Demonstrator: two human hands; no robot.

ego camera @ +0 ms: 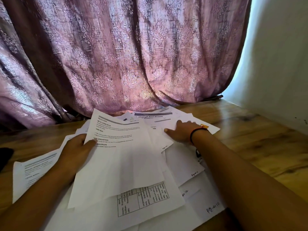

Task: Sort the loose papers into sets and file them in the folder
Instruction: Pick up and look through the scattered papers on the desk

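Observation:
Several loose white printed papers [181, 162] lie spread and overlapping on a wooden table [250, 139]. My left hand [76, 150] grips the left edge of one printed sheet [120, 157], thumb on its face, lifting it above the pile. My right hand [181, 132] lies flat with fingers spread on papers at the back right, near a sheet headed "Change Bed Sheets" [150, 116]. A sheet with a table grid [141, 200] sits at the front. No folder is visible.
A pink patterned curtain [125, 55] hangs right behind the table's far edge. A white wall [280, 64] stands at the right. A dark object [5, 157] peeks in at the left edge. Bare wood shows at the right and far left.

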